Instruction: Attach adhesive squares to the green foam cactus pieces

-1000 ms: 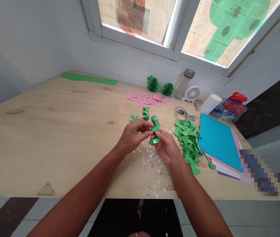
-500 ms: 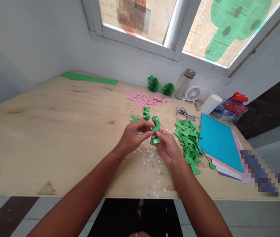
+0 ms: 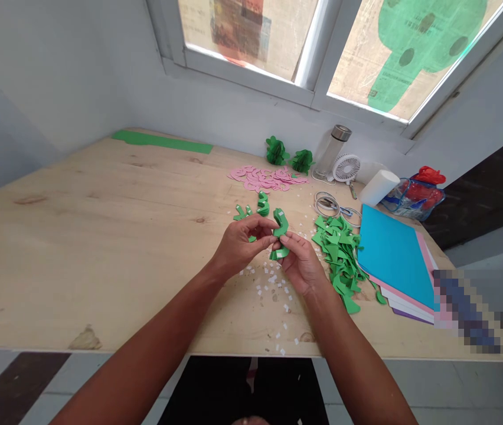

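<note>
Between both hands, just above the table, is a curved stack of green paper cutouts point(image 3: 281, 222) with white tape pieces at its ends. My left hand point(image 3: 245, 241) pinches its left side with thumb and fingertips. My right hand point(image 3: 301, 260) grips its lower right side between thumb and fingers. Beyond the hands stands a similar green stack point(image 3: 263, 203). Smaller green cutouts with white tape point(image 3: 239, 212) lie beside it, partly hidden behind my left hand. Small white paper bits point(image 3: 273, 278) are scattered on the table below the hands.
Green paper scraps point(image 3: 339, 254) are heaped right of my hands, beside coloured sheets point(image 3: 393, 254). Tape rolls point(image 3: 326, 204), pink cutouts point(image 3: 264, 177), green paper balls point(image 3: 275, 151), a bottle point(image 3: 332, 150) and a small fan point(image 3: 346, 168) stand farther back. A green strip point(image 3: 167, 141) lies far left.
</note>
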`<state>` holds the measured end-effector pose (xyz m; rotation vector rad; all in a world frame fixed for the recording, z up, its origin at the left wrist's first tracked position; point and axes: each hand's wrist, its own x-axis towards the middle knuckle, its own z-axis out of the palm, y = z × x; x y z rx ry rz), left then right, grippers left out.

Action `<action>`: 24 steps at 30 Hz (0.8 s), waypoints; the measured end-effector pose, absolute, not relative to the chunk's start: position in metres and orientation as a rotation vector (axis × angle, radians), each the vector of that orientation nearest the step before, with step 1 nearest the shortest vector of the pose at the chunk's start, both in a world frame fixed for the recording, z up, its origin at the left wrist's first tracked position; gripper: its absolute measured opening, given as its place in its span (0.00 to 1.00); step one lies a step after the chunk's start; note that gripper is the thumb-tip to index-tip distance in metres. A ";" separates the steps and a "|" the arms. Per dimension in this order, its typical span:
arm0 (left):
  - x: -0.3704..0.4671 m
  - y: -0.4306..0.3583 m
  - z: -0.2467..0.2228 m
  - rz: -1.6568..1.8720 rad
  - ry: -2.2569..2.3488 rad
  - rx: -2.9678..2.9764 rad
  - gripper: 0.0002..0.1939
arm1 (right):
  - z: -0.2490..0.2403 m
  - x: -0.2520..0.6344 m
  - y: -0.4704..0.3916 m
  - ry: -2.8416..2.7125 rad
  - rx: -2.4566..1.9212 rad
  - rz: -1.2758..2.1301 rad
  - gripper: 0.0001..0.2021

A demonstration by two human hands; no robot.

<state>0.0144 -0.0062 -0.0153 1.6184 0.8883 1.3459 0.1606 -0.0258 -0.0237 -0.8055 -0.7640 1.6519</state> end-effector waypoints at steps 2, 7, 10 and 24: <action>0.014 -0.007 -0.015 1.343 0.905 1.626 0.09 | -0.024 0.161 -0.026 -0.760 -0.803 1.651 0.06; 0.014 -0.007 -0.015 1.337 0.928 1.628 0.09 | -0.025 0.161 -0.025 -0.753 -0.800 1.657 0.07; 0.014 -0.006 -0.015 1.329 0.925 1.628 0.09 | -0.025 0.161 -0.025 -0.747 -0.814 1.649 0.06; 0.014 -0.008 -0.011 1.265 0.857 1.408 0.13 | -0.023 0.159 -0.026 -0.803 -0.877 1.514 0.07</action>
